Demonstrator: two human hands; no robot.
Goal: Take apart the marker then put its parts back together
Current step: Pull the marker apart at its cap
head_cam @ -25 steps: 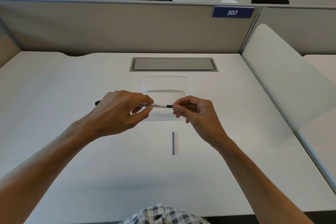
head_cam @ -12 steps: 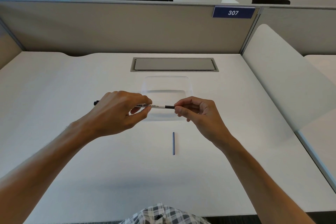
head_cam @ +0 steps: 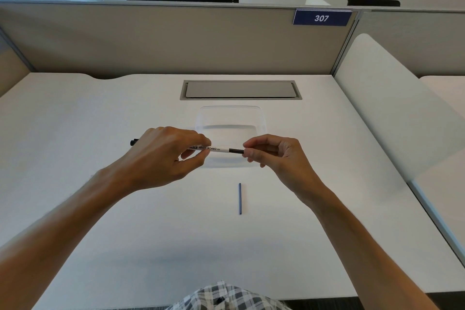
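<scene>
A white whiteboard marker [head_cam: 214, 149] with black print lies level above the desk, held between both hands. My left hand [head_cam: 166, 156] grips its left half, and the marker's black end pokes out beyond my knuckles at the far left. My right hand [head_cam: 271, 152] pinches the dark piece at the marker's right end between thumb and fingertips. A thin blue rod [head_cam: 240, 198] lies alone on the desk below the hands, pointing toward me.
A clear plastic tray [head_cam: 261, 118] stands on the white desk [head_cam: 100, 108] just behind the hands. Further back is a grey cable hatch [head_cam: 240, 90]. Beige partition walls close the back and a white divider [head_cam: 392, 108] the right side.
The right hand has slid slightly to the right along the marker's dark end. The left hand and the blue rod have stayed in place.
</scene>
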